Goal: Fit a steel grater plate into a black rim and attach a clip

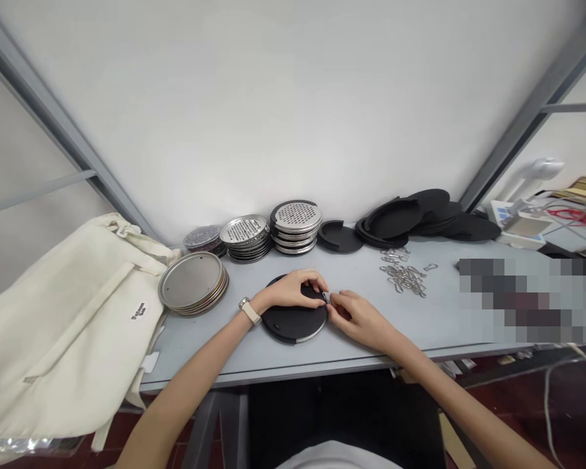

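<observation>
A black round cover point(293, 324) lies on the table in front of me, with a silver rim showing along its lower right edge. My left hand point(295, 290) is curled over its top, thumb and fingers closed around the right edge. At that edge, a small silver metal clip point(327, 297) shows between both hands' fingertips. My right hand point(359, 318) pinches the clip from the right side. Whether the clip passes through the cover is hidden by the fingers. Right of my hands lies a pile of similar metal clips point(406, 279).
Stacks of round metal grater discs point(297, 218) stand along the wall, with plain metal discs point(191, 280) at left. Black covers point(395, 221) are heaped at back right. A cream bag point(78, 326) overlaps the table's left end. A white device point(522, 225) stands far right.
</observation>
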Tool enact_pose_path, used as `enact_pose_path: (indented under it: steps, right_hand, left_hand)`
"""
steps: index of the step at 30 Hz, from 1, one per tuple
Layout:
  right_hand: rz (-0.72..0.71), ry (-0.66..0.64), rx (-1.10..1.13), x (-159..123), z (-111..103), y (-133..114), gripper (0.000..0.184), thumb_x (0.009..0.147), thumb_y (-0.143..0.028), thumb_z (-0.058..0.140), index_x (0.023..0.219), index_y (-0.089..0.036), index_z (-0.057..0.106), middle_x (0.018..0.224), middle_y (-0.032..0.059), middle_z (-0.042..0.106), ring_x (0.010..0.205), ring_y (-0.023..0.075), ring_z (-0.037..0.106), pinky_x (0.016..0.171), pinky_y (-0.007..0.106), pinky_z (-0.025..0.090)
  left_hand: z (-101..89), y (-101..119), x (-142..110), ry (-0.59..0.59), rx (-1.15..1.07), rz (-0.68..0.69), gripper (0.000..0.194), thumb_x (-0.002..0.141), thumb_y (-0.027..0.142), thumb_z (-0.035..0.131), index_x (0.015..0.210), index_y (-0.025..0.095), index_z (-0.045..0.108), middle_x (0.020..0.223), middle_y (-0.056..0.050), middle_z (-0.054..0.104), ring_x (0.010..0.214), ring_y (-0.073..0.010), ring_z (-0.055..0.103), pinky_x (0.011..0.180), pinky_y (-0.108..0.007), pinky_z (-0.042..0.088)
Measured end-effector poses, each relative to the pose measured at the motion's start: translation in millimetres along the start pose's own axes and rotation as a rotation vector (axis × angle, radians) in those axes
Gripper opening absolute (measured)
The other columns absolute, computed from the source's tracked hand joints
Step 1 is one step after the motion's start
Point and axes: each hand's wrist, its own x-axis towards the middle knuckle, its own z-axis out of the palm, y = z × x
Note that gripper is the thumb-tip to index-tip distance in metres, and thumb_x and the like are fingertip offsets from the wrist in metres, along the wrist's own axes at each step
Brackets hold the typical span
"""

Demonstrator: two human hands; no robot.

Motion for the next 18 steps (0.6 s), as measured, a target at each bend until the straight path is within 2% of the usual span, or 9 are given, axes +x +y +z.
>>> enact_pose_path:
  steps: [10,18]
  right_hand:
    - [-0.008,0.007,0.03,0.9,3.9,4.6,0.023,0.087,-0.021,0.044,0.065,-0.021,0.038,0.061,-0.0023,0.042,0.059,0.0135,0.042,0.056,0.025,0.034]
    - [0.0,0.0,0.023,1.7,3.3,4.4,0.024,0.088,-0.021,0.044,0.065,-0.021,0.037,0.061,-0.0021,0.043,0.059,0.0138,0.042,0.056,0.025,0.035]
  left_hand:
    - [0.1,-0.4,-0.2,0.019,-0.027,0.0,0.016,0.069,0.015,0.067,0.083,0.014,0.059,0.097,-0.006,0.062,0.09,-0.0156,0.057,0.084,-0.028,0.044]
    - [0.1,1.0,0.2,0.023,-0.04,-0.004,0.015,0.068,0.014,0.067,0.081,0.014,0.059,0.097,-0.006,0.062,0.091,-0.0158,0.057,0.085,-0.029,0.044]
